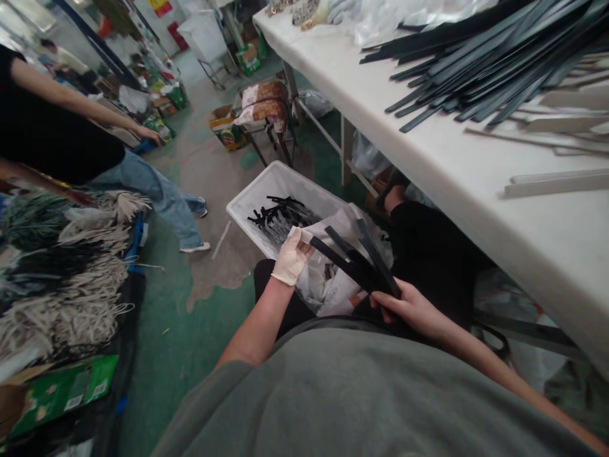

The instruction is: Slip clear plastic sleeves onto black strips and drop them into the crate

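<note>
My right hand (402,303) is closed around a few flat black straps (349,266), whose free ends fan out up and to the left. My left hand (291,257), in a thin whitish glove, is closed by the end of the leftmost strap. A pale edge shows at its fingertips, but I cannot tell what is pinched there. Just beyond both hands stands a white plastic tub (252,190) with a heap of short black strips (285,216) inside. A crumpled clear plastic bag (316,285) lies between my hands and the tub.
On the right, a white-covered table (428,171) carries a pile of long dark straps (476,70) and beige strips (556,184). A stool with a cushion (264,101) stands ahead. To the left are a standing person (57,120) and heaped cords (61,304).
</note>
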A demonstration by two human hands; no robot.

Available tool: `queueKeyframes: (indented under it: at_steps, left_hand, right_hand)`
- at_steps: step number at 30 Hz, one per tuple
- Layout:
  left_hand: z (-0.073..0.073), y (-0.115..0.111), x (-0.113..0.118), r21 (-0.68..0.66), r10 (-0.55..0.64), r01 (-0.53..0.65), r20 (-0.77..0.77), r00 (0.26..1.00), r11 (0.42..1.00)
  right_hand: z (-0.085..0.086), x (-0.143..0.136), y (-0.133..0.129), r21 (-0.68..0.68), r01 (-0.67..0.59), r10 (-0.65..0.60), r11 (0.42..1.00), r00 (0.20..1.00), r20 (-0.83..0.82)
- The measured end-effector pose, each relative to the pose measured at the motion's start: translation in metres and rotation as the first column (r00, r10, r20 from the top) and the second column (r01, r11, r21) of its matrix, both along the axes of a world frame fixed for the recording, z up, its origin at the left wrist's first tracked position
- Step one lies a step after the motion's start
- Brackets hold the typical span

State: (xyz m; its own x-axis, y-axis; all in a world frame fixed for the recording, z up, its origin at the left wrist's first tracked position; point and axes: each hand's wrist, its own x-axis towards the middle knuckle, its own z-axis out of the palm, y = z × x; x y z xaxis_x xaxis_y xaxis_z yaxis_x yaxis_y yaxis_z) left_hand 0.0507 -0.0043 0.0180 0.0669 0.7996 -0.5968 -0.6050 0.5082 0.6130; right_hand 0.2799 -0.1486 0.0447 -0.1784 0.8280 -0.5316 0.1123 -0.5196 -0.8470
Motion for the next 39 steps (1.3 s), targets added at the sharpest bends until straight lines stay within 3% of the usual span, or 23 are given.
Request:
queueKeyframes:
  at_steps: [17, 25, 33, 39]
  left_hand:
    - [0.008, -0.009, 0.006, 0.077, 0.004, -0.008, 0.042, 0.999, 0.997]
    - [0.003, -0.008, 0.003, 0.082, 0.062, -0.071, 0.111, 0.992, 0.994]
    - [0.002, -0.01, 0.009, 0.159, 0.014, -0.017, 0.02, 1.0, 0.987]
    - [-0.002, -0.017, 0.013, 0.14, -0.01, 0.013, -0.024, 1.0, 0.99]
  right_hand:
    - [-0.006, -0.005, 0.006, -0.039, 0.01, -0.008, 0.999, 0.999, 0.033]
    - [-0.007, -0.001, 0.005, -0.031, 0.044, -0.043, 0.999, 0.999, 0.008]
    - [-0.008, -0.004, 0.008, -0.043, 0.024, -0.024, 0.999, 1.0, -0.008]
    - [-0.008, -0.005, 0.008, -0.051, 0.038, -0.038, 0.998, 0.999, 0.005]
